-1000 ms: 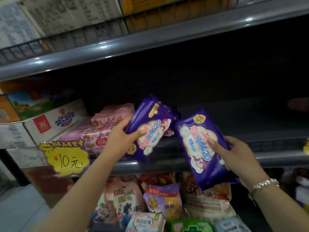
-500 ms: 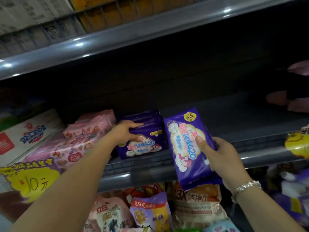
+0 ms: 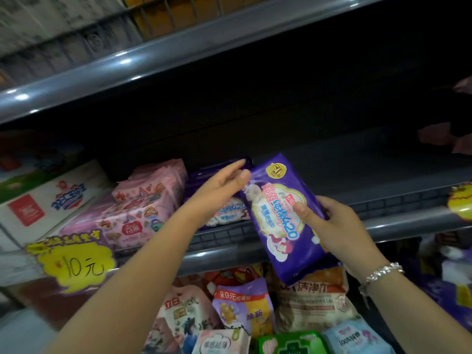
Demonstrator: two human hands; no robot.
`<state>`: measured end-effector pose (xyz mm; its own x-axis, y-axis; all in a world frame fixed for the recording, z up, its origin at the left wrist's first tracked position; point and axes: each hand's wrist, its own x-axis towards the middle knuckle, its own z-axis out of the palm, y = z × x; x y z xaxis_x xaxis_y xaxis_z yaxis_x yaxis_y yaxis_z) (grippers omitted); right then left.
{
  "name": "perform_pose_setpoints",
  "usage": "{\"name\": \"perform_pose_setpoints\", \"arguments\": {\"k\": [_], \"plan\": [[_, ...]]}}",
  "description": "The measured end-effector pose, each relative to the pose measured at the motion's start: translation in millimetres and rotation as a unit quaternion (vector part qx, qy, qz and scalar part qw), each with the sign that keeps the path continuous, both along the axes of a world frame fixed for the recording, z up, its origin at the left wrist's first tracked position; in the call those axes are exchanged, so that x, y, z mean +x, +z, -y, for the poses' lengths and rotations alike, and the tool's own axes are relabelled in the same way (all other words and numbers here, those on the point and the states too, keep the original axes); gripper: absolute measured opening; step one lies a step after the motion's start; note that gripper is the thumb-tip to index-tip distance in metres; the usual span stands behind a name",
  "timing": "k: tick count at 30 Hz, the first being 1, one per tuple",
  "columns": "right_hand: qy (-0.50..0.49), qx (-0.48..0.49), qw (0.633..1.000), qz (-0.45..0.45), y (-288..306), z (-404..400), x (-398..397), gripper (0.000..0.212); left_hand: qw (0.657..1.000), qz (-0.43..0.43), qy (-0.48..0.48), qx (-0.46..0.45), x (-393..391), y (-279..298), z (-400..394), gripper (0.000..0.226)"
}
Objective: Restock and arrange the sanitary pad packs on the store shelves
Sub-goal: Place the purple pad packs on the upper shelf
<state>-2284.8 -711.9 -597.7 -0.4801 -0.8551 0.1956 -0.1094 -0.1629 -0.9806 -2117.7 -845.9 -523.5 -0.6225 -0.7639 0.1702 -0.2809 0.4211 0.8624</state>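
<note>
A purple pad pack is gripped in the right hand, thumb across its printed face and the other fingers curled behind it. It is held upright, tilted slightly, in front of the middle shelf's rail, just off the shelf floor. At nine o'clock from it, a stack of like purple packs lies flat on the shelf. The left hand is stretched over that stack with fingers straight and released, the fingertips at the held pack's upper corner; whether they touch it cannot be told. At nine o'clock from the stack, pink packs are piled, with a yellow price tag at seven o'clock from them. The shelf at three o'clock from the stack is seen dark and bare.

The step in hand is judged to be the placing of this pack beside or upon the purple stack. For the next move, the pack would need to be lifted over the rail, laid flat or stood in line, and squared against its neighbours.
</note>
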Motion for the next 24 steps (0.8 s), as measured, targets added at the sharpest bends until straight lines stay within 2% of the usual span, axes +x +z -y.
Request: {"name": "perform_pose_setpoints", "arguments": {"k": [3,6,10,14,17,19,22,24], "plan": [[0.050,-0.022,0.998,-0.028,7.2,-3.9,4.0,0.046,0.998,0.040,-0.029,0.028,4.4,19.3,-11.4,0.074],[0.070,-0.035,0.995,-0.063,8.4,-2.3,3.2,0.054,0.994,0.089,-0.037,0.053,17.4,26.7,-13.4,0.045],[0.023,-0.090,0.995,-0.044,6.4,9.6,1.4,0.058,0.995,-0.054,0.027,0.078,33.0,10.7,-7.4,0.046],[-0.004,-0.105,0.993,-0.046,0.2,22.9,-2.0,0.075,0.969,-0.198,0.112,0.095,45.0,-10.2,-2.4,0.044],[0.035,-0.099,0.994,-0.041,-3.2,39.0,2.6,0.062,0.951,-0.251,0.146,0.110,46.8,-30.7,-1.6,0.047],[0.059,-0.086,0.991,-0.081,-6.7,49.8,7.6,0.062,0.956,-0.226,0.166,0.083,48.0,-41.4,0.7,0.048],[0.071,-0.071,0.986,-0.134,-15.6,60.4,10.7,0.072,0.971,-0.114,0.209,-0.010,56.8,-49.4,11.1,0.039],[0.072,-0.052,0.982,-0.168,-17.7,63.3,13.8,0.073,0.969,-0.044,0.236,-0.058,66.9,-56.4,22.9,0.034]]}}
